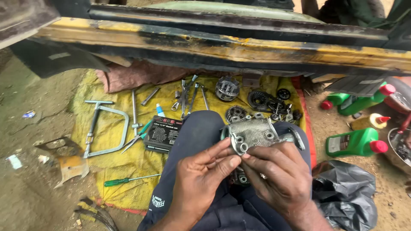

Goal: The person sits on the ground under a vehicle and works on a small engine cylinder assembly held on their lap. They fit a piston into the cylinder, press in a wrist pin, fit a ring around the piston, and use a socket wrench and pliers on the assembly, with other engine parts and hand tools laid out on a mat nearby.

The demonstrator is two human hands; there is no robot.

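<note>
Dirt floor workshop, with a yellow cloth (124, 171) spread on the ground under a beat-up yellow and black frame rail (239, 47), so I'd guess the cloth is there to keep small parts out of the dust. Laid out on it: a hacksaw frame (102, 128), pliers (138, 137), a green screwdriver (128, 180), a black socket case (163, 133), a bunch of wrenches (188, 96), and gears (257, 100) off toward the far end. Green oil bottles (355, 143) sit off the cloth on the right, next to a black bag (346, 194).

Person is sitting with a grey cast metal cover (254, 133) held over their lap, up close where they can see it. Right hand (280, 177) wraps the lower edge, fingers curled shut around it to steady it. Left hand (201, 175) comes in from the side, thumb and fingertips pinched together right at the round bosses on the cover's near end. Can't tell if there's something tiny between them.
</note>
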